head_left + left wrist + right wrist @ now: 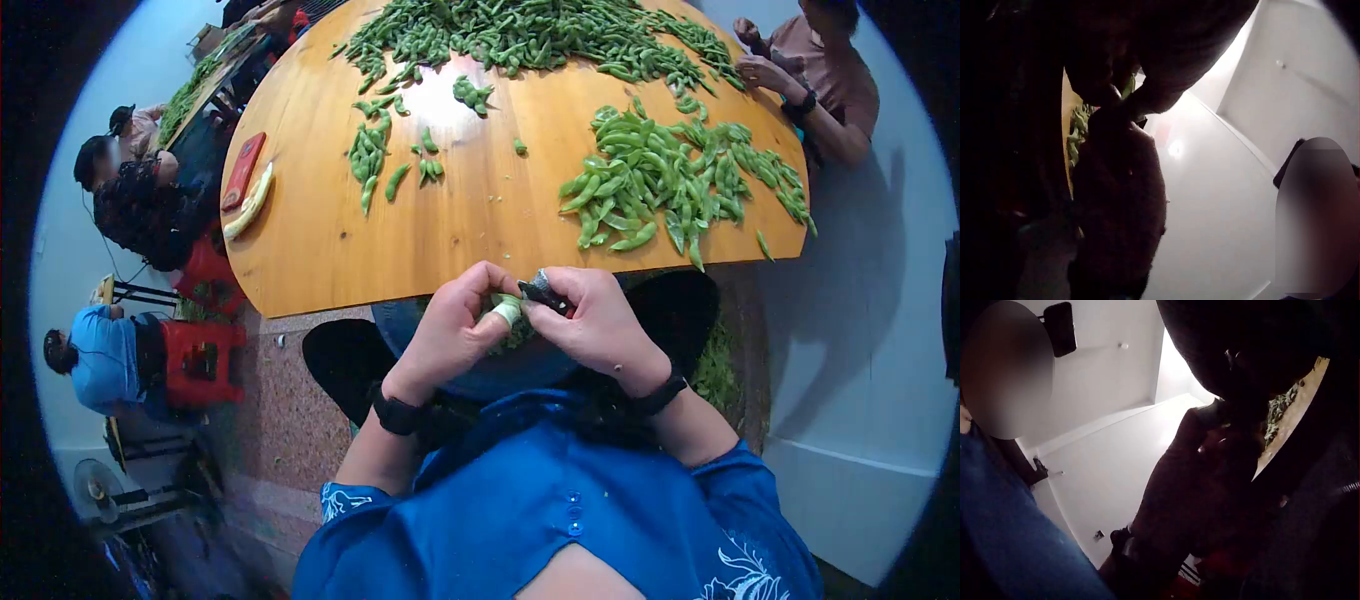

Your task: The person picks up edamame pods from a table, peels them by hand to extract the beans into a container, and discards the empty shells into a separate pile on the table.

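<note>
In the head view my left hand (465,325) pinches a green soybean pod (507,299) between thumb and forefinger. A pale wrap shows at its thumb tip. My right hand (595,325) meets it from the other side, its thumb and forefinger gripping a small dark tool (540,294) with a silvery part on top; I cannot tell its kind. Both hands hang over a blue tub (470,383), just off the table's near edge. The left wrist view shows both hands in deep shadow, with a sliver of the green pod (1129,86) between the fingers.
The wooden table (300,250) bears a large heap of pods (520,35) at the back and a lighter pile (660,180) at right. Loose pods (368,150), a red phone (243,170) and a banana (250,203) lie at left. Another person (835,80) sits at the right.
</note>
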`<act>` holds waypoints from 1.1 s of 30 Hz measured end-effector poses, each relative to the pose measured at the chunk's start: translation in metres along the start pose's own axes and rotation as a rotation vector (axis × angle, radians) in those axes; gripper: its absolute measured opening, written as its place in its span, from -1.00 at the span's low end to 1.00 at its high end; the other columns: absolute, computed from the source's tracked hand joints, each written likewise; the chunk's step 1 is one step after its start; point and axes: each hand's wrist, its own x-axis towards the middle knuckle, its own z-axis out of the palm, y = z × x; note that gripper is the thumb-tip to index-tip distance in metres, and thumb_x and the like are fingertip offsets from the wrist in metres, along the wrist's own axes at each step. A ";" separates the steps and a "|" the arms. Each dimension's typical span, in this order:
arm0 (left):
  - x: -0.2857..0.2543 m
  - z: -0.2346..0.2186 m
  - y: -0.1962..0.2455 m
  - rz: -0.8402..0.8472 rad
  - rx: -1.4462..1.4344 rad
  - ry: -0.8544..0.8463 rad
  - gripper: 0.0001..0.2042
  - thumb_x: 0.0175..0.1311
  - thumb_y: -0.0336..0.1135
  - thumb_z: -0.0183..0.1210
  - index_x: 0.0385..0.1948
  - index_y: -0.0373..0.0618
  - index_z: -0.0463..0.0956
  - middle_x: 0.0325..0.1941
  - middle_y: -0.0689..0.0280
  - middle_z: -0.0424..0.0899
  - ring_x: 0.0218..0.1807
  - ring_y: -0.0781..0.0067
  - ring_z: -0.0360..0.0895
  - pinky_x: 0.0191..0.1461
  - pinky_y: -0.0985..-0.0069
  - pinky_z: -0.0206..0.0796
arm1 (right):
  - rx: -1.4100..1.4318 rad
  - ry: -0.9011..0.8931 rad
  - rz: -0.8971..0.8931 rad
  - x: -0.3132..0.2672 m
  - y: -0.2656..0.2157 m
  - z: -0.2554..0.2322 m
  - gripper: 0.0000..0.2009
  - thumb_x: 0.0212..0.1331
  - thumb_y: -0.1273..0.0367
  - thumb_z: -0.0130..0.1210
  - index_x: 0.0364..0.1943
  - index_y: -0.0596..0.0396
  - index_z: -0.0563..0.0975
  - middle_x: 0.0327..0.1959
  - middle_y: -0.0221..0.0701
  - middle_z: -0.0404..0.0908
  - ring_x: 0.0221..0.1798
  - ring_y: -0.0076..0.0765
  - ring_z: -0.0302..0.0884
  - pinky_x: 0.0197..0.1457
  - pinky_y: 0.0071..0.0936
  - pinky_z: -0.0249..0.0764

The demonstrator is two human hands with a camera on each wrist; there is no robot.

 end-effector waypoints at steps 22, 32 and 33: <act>-0.035 0.002 -0.047 0.324 0.981 0.241 -0.80 0.05 -0.54 0.08 -0.26 -0.21 0.55 -0.26 0.08 0.51 -0.16 0.07 0.48 -0.07 0.29 0.34 | -0.316 0.425 -0.132 0.033 0.035 -0.071 -0.82 0.18 0.42 0.02 -0.20 0.24 0.50 -0.53 -0.13 0.49 -0.53 -0.24 0.44 -0.43 -0.37 0.33; 0.066 -0.089 0.004 0.138 1.172 0.676 -0.80 0.14 -0.42 0.12 -0.20 -0.23 0.50 -0.19 0.05 0.52 -0.24 0.00 0.55 -0.17 0.21 0.39 | -0.035 0.339 0.049 0.016 0.013 -0.060 -0.69 0.23 0.46 -0.02 0.05 0.25 0.47 -0.50 -0.49 0.48 -0.53 -0.64 0.39 -0.47 -0.60 0.37; 0.077 -0.100 -0.005 0.046 1.216 0.607 -0.80 0.14 -0.43 0.12 -0.19 -0.24 0.50 -0.16 0.03 0.53 -0.22 -0.05 0.54 -0.15 0.17 0.39 | 0.062 0.279 0.102 0.014 0.008 -0.056 -0.69 0.23 0.46 -0.01 0.05 0.23 0.47 -0.49 -0.51 0.48 -0.58 -0.67 0.39 -0.52 -0.64 0.37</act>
